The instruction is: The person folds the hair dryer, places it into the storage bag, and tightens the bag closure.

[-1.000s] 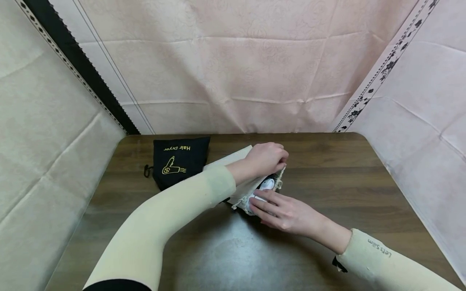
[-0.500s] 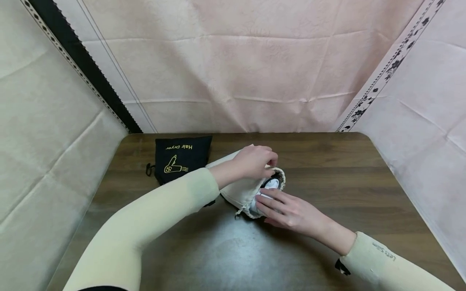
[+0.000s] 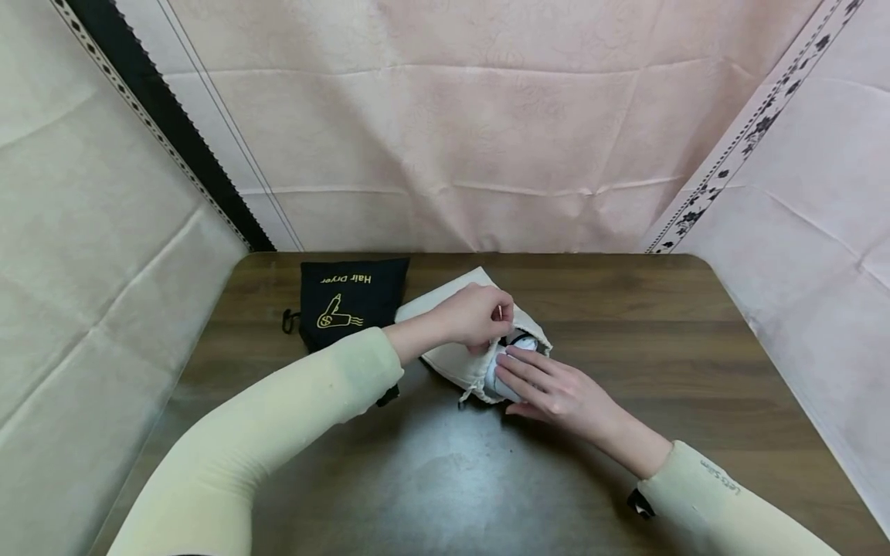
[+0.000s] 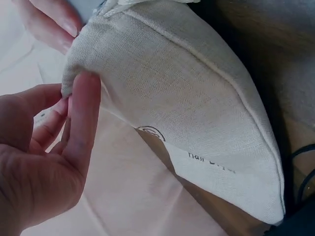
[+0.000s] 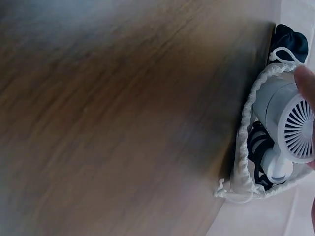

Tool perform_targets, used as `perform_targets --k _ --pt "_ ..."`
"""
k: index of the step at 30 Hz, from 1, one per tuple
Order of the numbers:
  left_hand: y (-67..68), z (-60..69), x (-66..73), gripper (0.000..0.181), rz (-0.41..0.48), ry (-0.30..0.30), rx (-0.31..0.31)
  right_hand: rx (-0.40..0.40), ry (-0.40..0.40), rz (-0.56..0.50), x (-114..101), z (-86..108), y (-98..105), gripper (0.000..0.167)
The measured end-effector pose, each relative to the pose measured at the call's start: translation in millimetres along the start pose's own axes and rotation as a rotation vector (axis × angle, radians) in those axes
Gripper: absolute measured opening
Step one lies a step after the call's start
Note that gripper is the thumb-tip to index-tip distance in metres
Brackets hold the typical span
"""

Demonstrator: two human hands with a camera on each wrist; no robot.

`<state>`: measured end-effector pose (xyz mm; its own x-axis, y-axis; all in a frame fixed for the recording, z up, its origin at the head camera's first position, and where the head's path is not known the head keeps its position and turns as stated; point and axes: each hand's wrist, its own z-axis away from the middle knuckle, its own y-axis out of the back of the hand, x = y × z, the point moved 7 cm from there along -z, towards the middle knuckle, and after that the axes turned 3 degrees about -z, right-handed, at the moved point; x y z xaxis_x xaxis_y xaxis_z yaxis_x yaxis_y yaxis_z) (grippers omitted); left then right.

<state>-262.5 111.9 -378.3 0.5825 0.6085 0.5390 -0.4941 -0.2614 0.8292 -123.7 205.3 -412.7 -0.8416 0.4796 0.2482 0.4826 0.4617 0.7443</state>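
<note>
A cream drawstring bag [image 3: 452,363] lies on the table, its mouth toward the right. Inside the mouth sits a white hair dryer [image 5: 275,105], its round slotted grille facing outward. My left hand [image 3: 473,316] pinches the bag's upper rim between thumb and fingers, as the left wrist view [image 4: 54,142] shows. My right hand [image 3: 559,390] holds the hair dryer's outer end, with fingers over the top and thumb at the near side; in the right wrist view only fingertips show. A dark coiled cord [image 5: 258,147] is beside the dryer in the bag. The dryer's inner part is hidden.
A black pouch [image 3: 375,293] printed "Hair Dryer" lies left of the cream bag, with a drawstring loop at its left side. The wooden table [image 3: 626,309] ends at a pale cloth wall [image 3: 445,154] behind, with more cloth on both sides.
My left hand has moved left and slightly back along the bag's rim, pulling it over the dryer. My right hand stays on the dryer, and less of the dryer shows.
</note>
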Motion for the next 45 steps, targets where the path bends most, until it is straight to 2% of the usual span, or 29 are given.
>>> perform_targets --k 3,5,10,14,17,20,24,27,31,33,38,41,45 --pt "-1.7 0.9 -5.6 0.014 0.133 0.053 -0.033 -0.008 -0.027 -0.003 2.1 -0.1 -3.9 0.050" --pt "-2.5 0.7 -9.3 0.013 0.175 0.078 -0.038 -0.012 -0.042 -0.013 2.9 0.3 -5.9 0.051" --pt "-3.9 0.0 -18.1 0.010 0.217 0.112 -0.034 -0.036 -0.064 -0.054 2.7 5.1 -9.8 0.050" --pt "-4.1 1.4 -21.5 0.011 0.211 0.099 -0.026 -0.080 -0.074 -0.100 1.6 12.1 -12.3 0.045" --pt "-4.2 3.8 -20.2 0.012 0.144 0.051 -0.008 -0.114 -0.083 -0.115 2.3 15.8 -13.5 0.042" --pt "-5.4 8.1 -15.6 0.012 0.006 -0.014 0.016 -0.130 -0.093 -0.113 4.0 16.6 -14.1 0.043" --pt "-9.1 14.1 -9.2 0.011 -0.174 -0.084 0.047 -0.086 -0.084 -0.082 5.3 13.8 -12.0 0.044" --pt "-11.6 17.0 -7.8 0.011 -0.207 -0.093 0.054 -0.039 -0.092 -0.051 7.5 11.7 -9.1 0.046" --pt "-10.8 19.2 -8.9 0.013 -0.124 -0.071 0.058 0.010 -0.148 -0.027 14.7 11.0 -5.2 0.057" --pt "-10.6 19.7 -10.0 0.012 -0.043 -0.052 0.049 0.022 -0.191 -0.021 20.1 10.9 -4.8 0.068" --pt "-15.5 20.8 -11.8 0.011 0.152 0.007 -0.016 0.020 -0.303 -0.046 34.7 12.2 -8.6 0.092" --pt "-17.2 21.4 -10.4 0.010 0.198 0.016 -0.035 0.028 -0.355 -0.079 42.0 13.9 -11.0 0.096" --pt "-16.7 22.9 -8.6 0.009 0.188 -0.004 -0.016 -0.003 -0.404 -0.103 48.4 13.9 -15.7 0.100"
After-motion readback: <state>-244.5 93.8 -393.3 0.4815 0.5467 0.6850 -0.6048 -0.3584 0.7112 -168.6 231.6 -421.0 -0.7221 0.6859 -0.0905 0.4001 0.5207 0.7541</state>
